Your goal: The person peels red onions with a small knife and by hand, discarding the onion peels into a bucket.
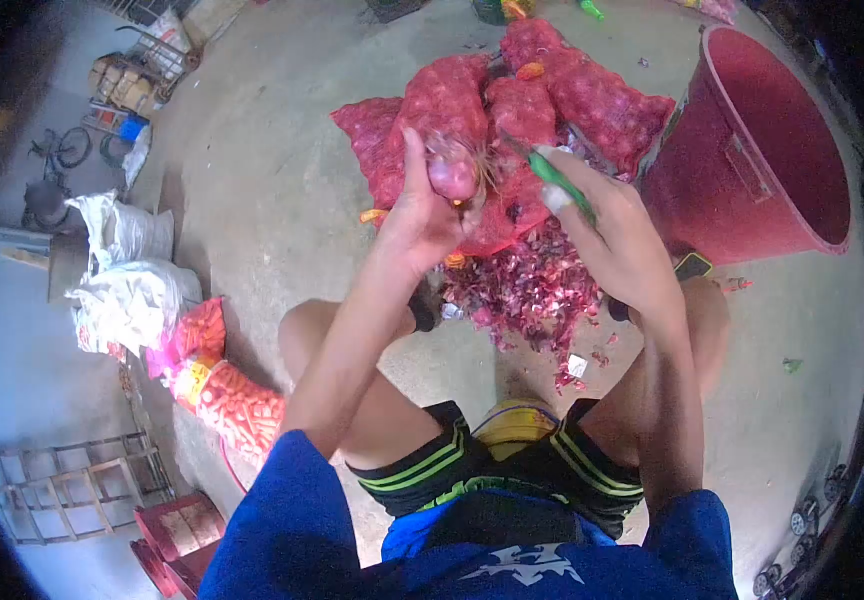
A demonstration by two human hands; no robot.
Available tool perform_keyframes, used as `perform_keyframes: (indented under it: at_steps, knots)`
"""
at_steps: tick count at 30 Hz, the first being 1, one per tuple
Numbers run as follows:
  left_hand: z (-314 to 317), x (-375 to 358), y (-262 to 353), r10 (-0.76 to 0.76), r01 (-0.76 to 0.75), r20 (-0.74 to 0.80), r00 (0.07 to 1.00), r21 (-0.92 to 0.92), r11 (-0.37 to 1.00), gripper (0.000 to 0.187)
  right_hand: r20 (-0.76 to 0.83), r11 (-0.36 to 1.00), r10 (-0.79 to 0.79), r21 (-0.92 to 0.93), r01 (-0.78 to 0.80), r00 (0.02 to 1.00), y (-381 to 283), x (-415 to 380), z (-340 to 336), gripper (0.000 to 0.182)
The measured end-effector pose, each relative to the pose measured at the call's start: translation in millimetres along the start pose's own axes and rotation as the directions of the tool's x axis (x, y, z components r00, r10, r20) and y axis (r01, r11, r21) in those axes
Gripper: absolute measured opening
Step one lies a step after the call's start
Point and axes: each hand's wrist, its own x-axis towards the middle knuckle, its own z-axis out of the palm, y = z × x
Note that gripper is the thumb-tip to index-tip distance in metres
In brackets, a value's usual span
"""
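Near the upper centre of the frame the left hand (422, 215) is raised with its fingers (414, 150) curled around a round, smooth-skinned purple onion (452, 175), gripping it from the left and from below; wispy dry roots or skin trail from the onion's right side. Just to the right, the right hand (617, 245) has its fingers pressed together around a slim green-handled knife (550, 175), whose thin tip points up and left toward the onion, close to it; whether the tip touches the bulb cannot be told.

Behind both hands, along the top centre, lie several bulging red mesh sacks (552, 85), their netted weave stretched over lumpy contents. Below the hands, in the middle of the frame, a loose heap of papery purple onion peels (537, 290) is scattered on the rough grey concrete floor (272, 190). At the upper right a large dark-red plastic tub (752, 160) with smooth tapered walls lies tipped on its side, its mouth facing right.

At the left stand crumpled white sacks (127, 275), and below them a long orange-red mesh bag (237, 405) lies on the floor. A wooden pallet (72, 485) sits at the lower left. The person's bare knees, dark shorts with green stripes and blue sleeves fill the bottom.
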Motion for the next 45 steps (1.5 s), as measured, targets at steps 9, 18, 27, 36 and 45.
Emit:
perform_keyframes:
  at_steps: [9,18,27,36,45]
  knots:
    - [8.0,-26.8,-14.6,0.298,-0.32,-0.187,0.936,-0.1,0.942,0.046,0.148,0.995,0.099,-0.015,-0.098,0.984,-29.1,1.6,31.2,0.059]
    - [17.9,-48.3,-12.6,0.518,-0.508,0.014,0.855,0.224,0.832,0.054,0.109,0.998,0.059,-0.029,-0.056,0.992,-34.2,4.5,31.9,0.061]
    - [25.8,-44.0,-18.2,0.747,-0.728,0.079,0.66,0.311,0.61,0.064,0.036,1.0,-0.031,0.002,0.031,0.999,-28.7,1.6,39.7,0.061]
    - [23.1,-41.8,-12.1,0.781,-0.727,0.194,0.594,0.544,0.419,0.073,-0.016,0.995,-0.072,-0.073,0.07,0.997,-21.2,-1.2,35.8,0.056]
    - [18.9,-44.0,-9.7,0.745,-0.706,0.149,0.65,0.48,0.52,0.067,-0.007,0.998,-0.054,-0.025,0.054,0.998,-24.0,3.4,37.8,0.054]
